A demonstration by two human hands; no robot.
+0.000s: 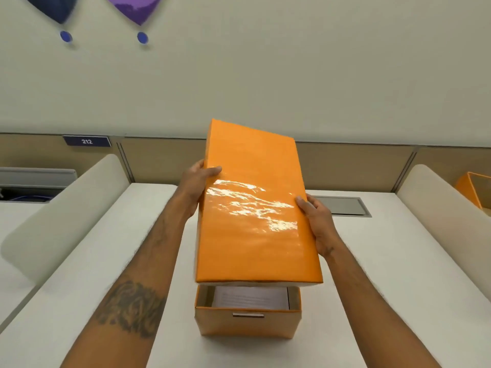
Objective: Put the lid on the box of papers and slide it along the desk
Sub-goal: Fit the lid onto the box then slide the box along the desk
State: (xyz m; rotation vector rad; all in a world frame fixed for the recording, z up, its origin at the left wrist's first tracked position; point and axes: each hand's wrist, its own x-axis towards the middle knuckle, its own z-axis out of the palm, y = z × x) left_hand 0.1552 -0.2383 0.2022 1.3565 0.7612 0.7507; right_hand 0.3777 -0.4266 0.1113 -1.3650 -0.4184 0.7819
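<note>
We hold the glossy orange lid (255, 208) in the air with both hands, one on each long edge. Our left hand (195, 185) clasps the lid's nine o'clock edge, thumb lying flat on the top surface and the other fingers curled out of sight underneath. Our right hand (317, 224) grips the three o'clock edge the same way, thumb on top and fingers wrapped below. The lid tilts, its far end raised toward twelve o'clock, and light glares off its shiny top.

Directly under the lid's near end, at six o'clock, the open orange box (247, 318) stands on the white desk (372, 274). The lid is above the box, not yet seated on it. A stack of white papers (251, 297) lies inside the box, and a small metal label holder (248, 315) sits on its near wall.

A grey cable hatch (342, 205) is set into the desk at two o'clock. Another orange container (475, 188) shows at the three o'clock edge. A blue sign reading 212 (87, 141) hangs on the partition at ten o'clock.
</note>
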